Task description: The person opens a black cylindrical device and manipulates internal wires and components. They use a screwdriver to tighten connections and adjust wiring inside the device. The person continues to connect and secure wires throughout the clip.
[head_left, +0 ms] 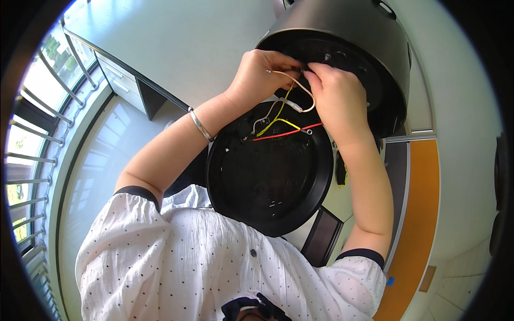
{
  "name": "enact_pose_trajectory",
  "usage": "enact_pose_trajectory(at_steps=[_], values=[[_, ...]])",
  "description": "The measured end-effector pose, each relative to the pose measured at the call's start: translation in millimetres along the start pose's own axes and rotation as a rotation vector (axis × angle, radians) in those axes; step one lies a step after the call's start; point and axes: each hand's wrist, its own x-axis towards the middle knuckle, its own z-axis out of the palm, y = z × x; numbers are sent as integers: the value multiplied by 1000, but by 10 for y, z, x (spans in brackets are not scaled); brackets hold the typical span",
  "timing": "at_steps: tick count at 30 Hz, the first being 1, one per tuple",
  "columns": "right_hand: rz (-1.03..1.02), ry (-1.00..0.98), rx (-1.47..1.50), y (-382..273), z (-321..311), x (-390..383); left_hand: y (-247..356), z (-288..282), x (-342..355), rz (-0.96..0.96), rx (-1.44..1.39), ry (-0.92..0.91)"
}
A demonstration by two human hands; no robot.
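A dark grey, drum-shaped appliance (342,24) lies tipped on the table, its black underside turned toward me. Inside that opening my left hand (262,75) and my right hand (338,96) meet, fingertips closed together on something too small and hidden to make out. A pale wire (307,91) with a white sleeve loops between them. Below hangs a round black bottom cover (267,187), open side up, joined by wires. A yellow wire (278,120) and a red wire (278,135) cross its upper part, and a metal ring terminal (309,132) shows at one end.
The pale tabletop (176,43) stretches to the left, with a white drawer unit (120,80) under it. A barred window (37,144) stands at far left. Beyond my right arm runs an orange panel (417,214). A dark flat panel (322,235) sits below the cover.
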Motion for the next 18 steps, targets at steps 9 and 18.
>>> enact_pose_trajectory(at_steps=[9,18], values=[[122,204,182,-53,-250,-254,-1,-8,-2,7,10,-7],[67,240,38,-113,-149,-415,16,14,3,-22,-50,-2]])
